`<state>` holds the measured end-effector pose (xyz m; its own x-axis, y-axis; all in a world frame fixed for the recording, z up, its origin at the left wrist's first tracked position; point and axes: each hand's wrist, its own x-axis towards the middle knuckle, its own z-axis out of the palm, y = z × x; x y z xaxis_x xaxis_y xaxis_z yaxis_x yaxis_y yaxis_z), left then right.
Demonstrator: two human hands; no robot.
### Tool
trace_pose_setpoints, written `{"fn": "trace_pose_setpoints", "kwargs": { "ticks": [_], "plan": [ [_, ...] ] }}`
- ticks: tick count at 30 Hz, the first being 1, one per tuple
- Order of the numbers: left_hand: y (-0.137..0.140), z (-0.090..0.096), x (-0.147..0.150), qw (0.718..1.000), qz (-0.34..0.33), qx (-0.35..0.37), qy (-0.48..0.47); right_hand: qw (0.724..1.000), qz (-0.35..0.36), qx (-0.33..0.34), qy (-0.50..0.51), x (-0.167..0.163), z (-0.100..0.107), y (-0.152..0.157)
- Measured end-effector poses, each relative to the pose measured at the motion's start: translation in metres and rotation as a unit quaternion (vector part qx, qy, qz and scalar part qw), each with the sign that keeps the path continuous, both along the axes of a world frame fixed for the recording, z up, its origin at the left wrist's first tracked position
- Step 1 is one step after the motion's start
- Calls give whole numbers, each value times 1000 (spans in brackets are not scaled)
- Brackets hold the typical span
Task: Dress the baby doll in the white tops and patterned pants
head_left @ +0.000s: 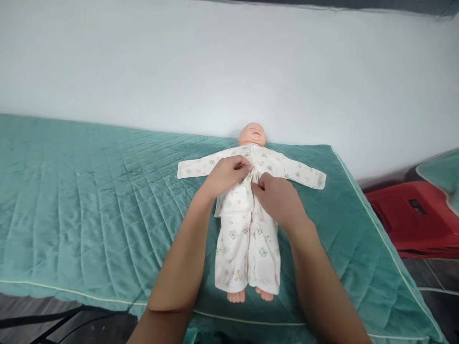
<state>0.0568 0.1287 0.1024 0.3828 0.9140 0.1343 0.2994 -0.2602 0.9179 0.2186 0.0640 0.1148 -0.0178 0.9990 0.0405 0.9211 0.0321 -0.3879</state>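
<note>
A baby doll [252, 135] lies on its back with its head toward the wall and its bare feet toward me. It wears a white printed long-sleeved top [233, 203] and matching trousers [233, 248], the sleeves spread out to both sides. My left hand [229, 173] pinches the front opening of the top at chest height. Just below and to the right, my right hand [276, 193] has its fingers closed on the other edge of the same opening. Any fastener between the fingertips is too small to make out.
A green quilted cover [107, 205] with pale piping lies under the doll. Behind it stands a white wall [179, 71]. To the right, below the cover's edge, is a red plastic object [416, 215] with green fabric [441, 172] near it. Dark straps [53, 317] show at lower left.
</note>
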Motion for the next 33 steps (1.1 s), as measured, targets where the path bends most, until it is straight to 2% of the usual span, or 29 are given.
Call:
{"fn": "trace_pose_setpoints", "kwargs": {
  "ticks": [5,10,13,18,20,22,25,29,33],
  "plan": [
    [-12,-6,-6,999,-18,23,21,996,25,35,80,10,-11,3],
    [-14,-10,-4,998,-26,48,39,983,16,37,181,18,-15,7],
    [-13,-9,0,995,-30,59,70,988,16,37,152,15,-17,7],
    [-13,-8,-1,997,-38,31,59,998,-13,51,22,4,-18,4],
    [-14,-8,-2,998,-50,7,32,998,-5,53,26,4,-18,5],
    [-15,-8,-2,998,-60,-17,-2,995,24,58,78,9,-18,7],
    [-17,-8,-1,996,-61,-45,-37,976,68,48,202,19,-19,11],
    [-16,-12,0,994,-44,-75,-72,939,84,-1,333,25,-23,16],
    [-13,-17,1,991,-26,-76,-103,873,78,-50,480,26,-30,20]
  ]
}}
